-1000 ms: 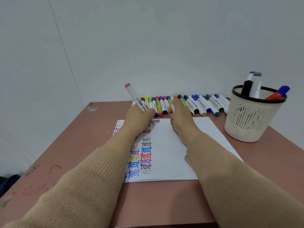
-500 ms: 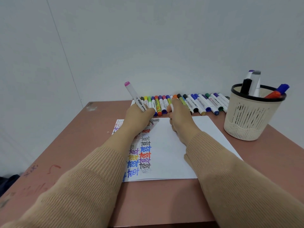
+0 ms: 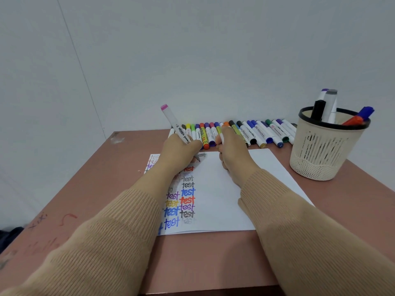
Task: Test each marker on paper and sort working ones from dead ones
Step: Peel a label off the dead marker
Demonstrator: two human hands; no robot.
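**Step in hand.** The marker [image 3: 175, 124] is being gripped by the left hand [image 3: 179, 150], with the fingers [image 3: 193, 146] curled round the lower barrel and clamped on it. Its long axis is being held tilted. The pink end is standing up and to the left above the fingers, and the nib is pointing down and to the right just below them. The nib is touching the paper [image 3: 224, 199] beside a grey word at the head of the second column. This is being judged as the writing test of this marker.

**Right hand.** The right hand [image 3: 232, 150] is being rested on the paper just to the right of the left fingers, apart from them. Its fingers [image 3: 220, 147] are curled round a small white piece [image 3: 221, 139] showing above the fist. This piece is being taken for the cap, though too little is showing to be sure.

**Surroundings.** A row [image 3: 256, 133] of markers is lying on the bench [image 3: 106, 178] just beyond both sets of fingers, with the barrels side by side. A cup [image 3: 324, 150] holding several upright markers is standing well to the right of the right fingers, so it is nearer that hand.

**Coming move.** Recapping is being judged as next. The white piece is lying just to the right of the nib, so the nib end is already being presented toward the nearer right hand. Which store is being used for working markers cannot be told.
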